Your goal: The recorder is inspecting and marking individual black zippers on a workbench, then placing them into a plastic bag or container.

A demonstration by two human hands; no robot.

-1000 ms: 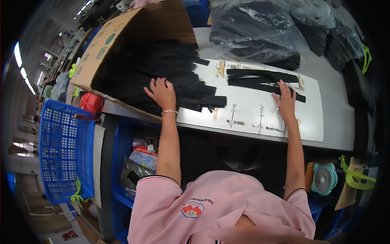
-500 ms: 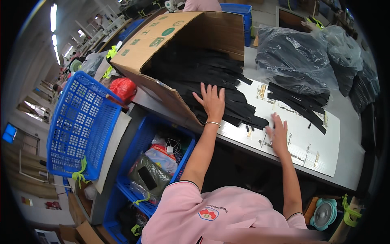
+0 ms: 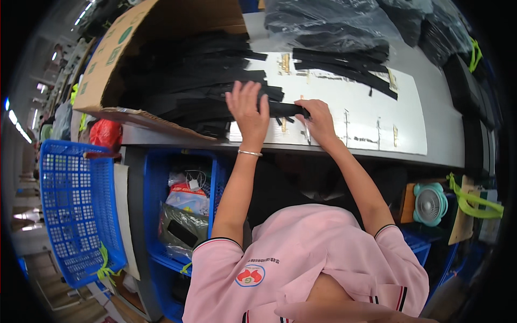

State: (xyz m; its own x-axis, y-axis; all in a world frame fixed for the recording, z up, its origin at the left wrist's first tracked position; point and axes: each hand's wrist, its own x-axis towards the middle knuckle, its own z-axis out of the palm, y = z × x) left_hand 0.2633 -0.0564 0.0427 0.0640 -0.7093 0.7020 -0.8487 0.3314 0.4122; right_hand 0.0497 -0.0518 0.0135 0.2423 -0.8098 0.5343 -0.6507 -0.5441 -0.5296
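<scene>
Long flat black strips with small dangling tabs, which look like zippers (image 3: 199, 81), spill in a thick pile from a cardboard box (image 3: 156, 125) lying on its side. My left hand (image 3: 249, 114) is over the near part of the pile, fingers apart; whether its fingertips touch the strips is hard to tell. To its right, my right hand (image 3: 319, 123) pinches the end of one black zipper (image 3: 285, 110) that sticks out of the pile. A smaller group of black zippers (image 3: 350, 69) lies farther back on the white board (image 3: 377, 121).
Black goods in clear plastic bags (image 3: 328, 21) fill the back of the table. Below the box are a blue crate (image 3: 215, 177) with bagged items and a phone, and a tilted blue basket (image 3: 81, 215). A small teal fan (image 3: 430, 204) stands at the lower right.
The view has turned and shifted right. My right hand, apart from the strips before, now grips the end of a zipper. My left hand stays over the pile with its fingers raised.
</scene>
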